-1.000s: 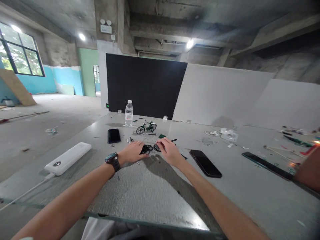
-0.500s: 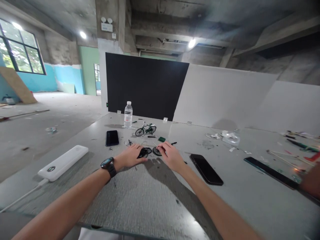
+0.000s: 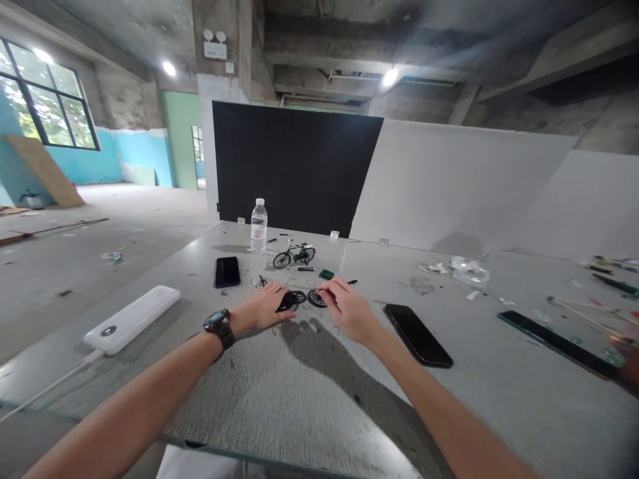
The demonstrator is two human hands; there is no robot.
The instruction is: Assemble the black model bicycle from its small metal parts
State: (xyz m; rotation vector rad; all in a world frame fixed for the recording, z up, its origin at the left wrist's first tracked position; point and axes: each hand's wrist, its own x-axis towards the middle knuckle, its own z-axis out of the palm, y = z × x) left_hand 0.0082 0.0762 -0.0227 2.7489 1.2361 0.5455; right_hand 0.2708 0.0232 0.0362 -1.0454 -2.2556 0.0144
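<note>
My left hand lies on the table with its fingers stretched over a dark cluster of black toy bicycle parts, including a small spoked wheel. The thumb is spread apart, and the fingertips are partly hidden. My right hand is closed in a pinch on a thin pale rod, its tip pointing up and left. Just under that rod lies a second small black wheel, flat on the table. Behind both hands stands an assembled green model bicycle, with a flat green piece in front of it.
A water bottle stands at the back left, near a dark phone. A white power bank with a cable lies left. Another phone sits right of my forearm. A co-worker's hand shows at the right edge.
The whole view has shifted slightly. My right hand has tipped a little while keeping the rod over the wheel; my left hand stays in place. The co-worker's hand has moved at the right edge.
</note>
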